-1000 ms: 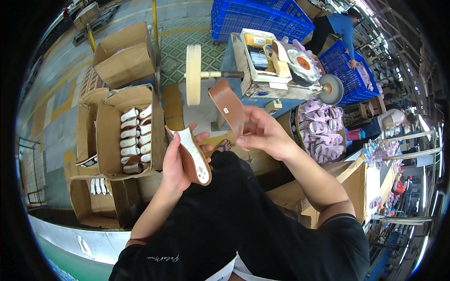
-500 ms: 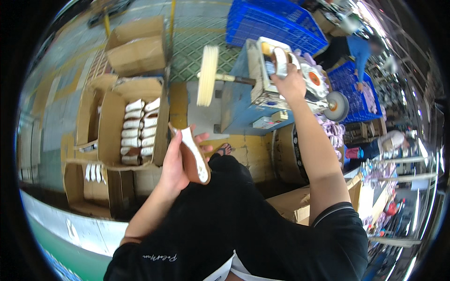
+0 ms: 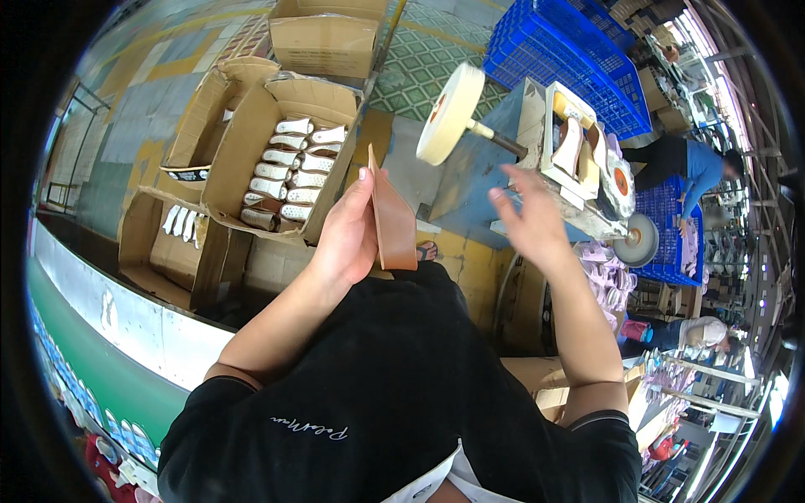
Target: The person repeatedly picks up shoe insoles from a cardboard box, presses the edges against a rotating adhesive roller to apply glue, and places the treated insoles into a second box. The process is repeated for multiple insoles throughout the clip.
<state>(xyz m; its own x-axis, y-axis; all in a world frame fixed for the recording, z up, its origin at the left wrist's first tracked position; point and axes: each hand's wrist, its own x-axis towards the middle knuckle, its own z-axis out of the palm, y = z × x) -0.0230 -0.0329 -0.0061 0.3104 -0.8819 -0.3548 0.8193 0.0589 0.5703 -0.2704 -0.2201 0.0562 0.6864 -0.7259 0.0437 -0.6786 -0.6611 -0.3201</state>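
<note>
Brown wedge-shaped shoe piece [image 3: 394, 220], one, smooth side turned to the right: held upright in the left hand [image 3: 346, 235], thumb on the near edge, remaining fingers largely hidden behind; narrow tip pointing away from the body, broad end close above the black shirt [image 3: 377, 352]. Position: directly right of the left palm and left of the right hand [image 3: 534, 216], so between the two; long axis running away from the wearer, leaning slightly; left hand in contact, right hand well apart. Left forearm: rising inward from the lower left, elbow bent. Right hand: open, fingers spread and slightly blurred, aimed up and leftward, nothing visible in its grasp; forearm rising from the lower right, in front of the blue machine [image 3: 476, 186]. Adjoining items: pale wheel [image 3: 453, 113] on a shaft [image 3: 507, 143], beyond the shoe piece and to its right; white tray [image 3: 563, 183] with further shoe pieces [image 3: 568, 144], beyond the right hand; cardboard carton [image 3: 241, 155] of white-topped pieces [image 3: 270, 171], left of the left hand
</note>
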